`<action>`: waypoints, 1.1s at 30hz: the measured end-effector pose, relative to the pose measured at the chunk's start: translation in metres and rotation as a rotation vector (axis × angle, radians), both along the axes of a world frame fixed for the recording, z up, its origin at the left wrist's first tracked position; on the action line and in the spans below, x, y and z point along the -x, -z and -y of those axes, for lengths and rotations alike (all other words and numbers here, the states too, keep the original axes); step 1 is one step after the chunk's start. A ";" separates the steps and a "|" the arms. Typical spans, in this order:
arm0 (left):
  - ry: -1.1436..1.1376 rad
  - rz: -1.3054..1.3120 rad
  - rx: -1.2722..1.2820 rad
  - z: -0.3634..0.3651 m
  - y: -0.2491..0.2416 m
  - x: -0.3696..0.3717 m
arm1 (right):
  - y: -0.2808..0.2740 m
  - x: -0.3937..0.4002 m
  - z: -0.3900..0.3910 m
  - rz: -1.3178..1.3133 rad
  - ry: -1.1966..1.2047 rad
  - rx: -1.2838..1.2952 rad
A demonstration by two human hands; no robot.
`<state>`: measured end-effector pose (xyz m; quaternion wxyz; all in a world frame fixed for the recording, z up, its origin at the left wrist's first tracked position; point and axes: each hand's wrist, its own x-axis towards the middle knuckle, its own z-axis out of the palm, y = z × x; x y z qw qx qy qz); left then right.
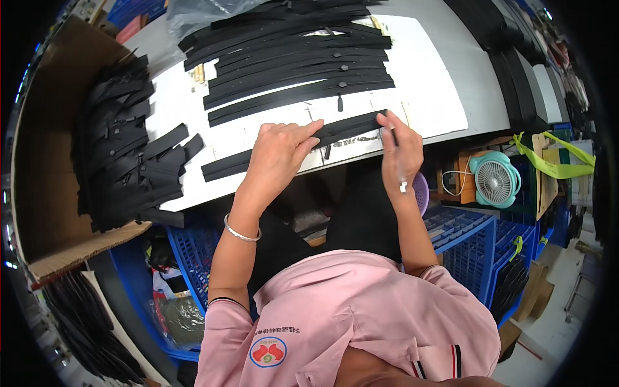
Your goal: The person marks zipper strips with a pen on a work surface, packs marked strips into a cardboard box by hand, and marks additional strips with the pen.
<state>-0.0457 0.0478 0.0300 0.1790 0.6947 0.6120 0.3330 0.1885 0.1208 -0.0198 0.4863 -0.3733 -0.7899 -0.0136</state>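
A black zipper strip lies slantwise near the front edge of the white board, its small pull tab hanging below it. My left hand is on this strip, index finger and thumb stretched over its middle and the other fingers curled. At the strip's right end, my right hand is closed around a slim pen, slightly blurred. The pen's upper tip is close to the zipper's end. Beyond my hands, several more black zipper strips lie in rows, some with round sliders.
At left, a cardboard box stands beside a heap of black zipper strips. Clear plastic lies at the back. To the right are a turquoise fan and blue crates; a purple basket sits below the board.
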 end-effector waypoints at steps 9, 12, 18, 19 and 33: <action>-0.110 -0.081 -0.110 -0.005 0.010 -0.013 | 0.008 -0.011 0.005 0.196 0.097 0.006; -0.248 -0.125 -0.185 0.005 0.021 -0.018 | 0.011 -0.020 0.002 0.260 0.194 -0.012; -0.448 -0.221 -0.121 0.053 0.026 -0.016 | 0.018 -0.033 -0.007 0.253 0.213 -0.029; -0.478 -0.241 -0.112 0.061 0.028 -0.014 | 0.019 -0.033 -0.007 0.258 0.222 -0.033; -0.583 -0.216 -0.072 0.108 0.048 0.020 | -0.020 -0.006 0.007 0.179 0.182 0.160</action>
